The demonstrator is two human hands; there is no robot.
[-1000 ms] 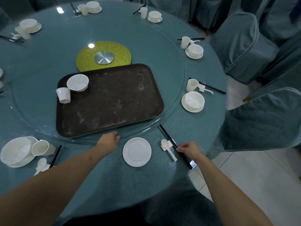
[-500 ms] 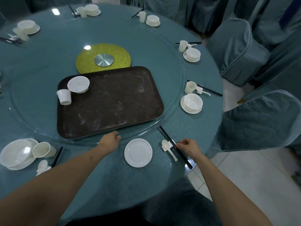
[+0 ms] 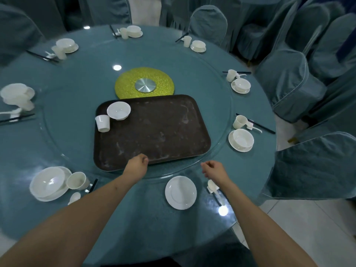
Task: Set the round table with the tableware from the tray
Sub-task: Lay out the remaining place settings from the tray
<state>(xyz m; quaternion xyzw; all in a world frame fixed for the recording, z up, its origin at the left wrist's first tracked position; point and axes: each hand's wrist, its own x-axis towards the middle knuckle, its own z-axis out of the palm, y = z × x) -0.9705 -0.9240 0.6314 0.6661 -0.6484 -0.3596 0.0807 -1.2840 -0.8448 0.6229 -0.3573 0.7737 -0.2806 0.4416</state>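
Observation:
A dark brown tray (image 3: 154, 135) lies on the glass turntable (image 3: 221, 105) of the round table (image 3: 134, 228). A white bowl (image 3: 118, 110) and a white cup (image 3: 102, 123) stand in the tray's far left corner. My left hand (image 3: 136, 165) is at the tray's near rim with its fingers loosely curled, touching the rim and holding nothing. My right hand (image 3: 213, 171) hovers over the turntable's near edge, fingers loosely curled and empty. Below it lie a white plate (image 3: 180, 192), a white spoon (image 3: 212, 185) and black chopsticks (image 3: 216, 198), which my forearm partly hides.
Place settings of bowl, cup, spoon and chopsticks ring the table, such as those at the right (image 3: 240, 140) and the near left (image 3: 50, 183). A yellow disc (image 3: 144, 83) marks the centre. Covered chairs (image 3: 289, 83) crowd the right and far sides.
My right hand let go of the chopsticks and rose toward the turntable's edge. My left hand moved forward from the glass edge to the tray's near rim. The camera lifted.

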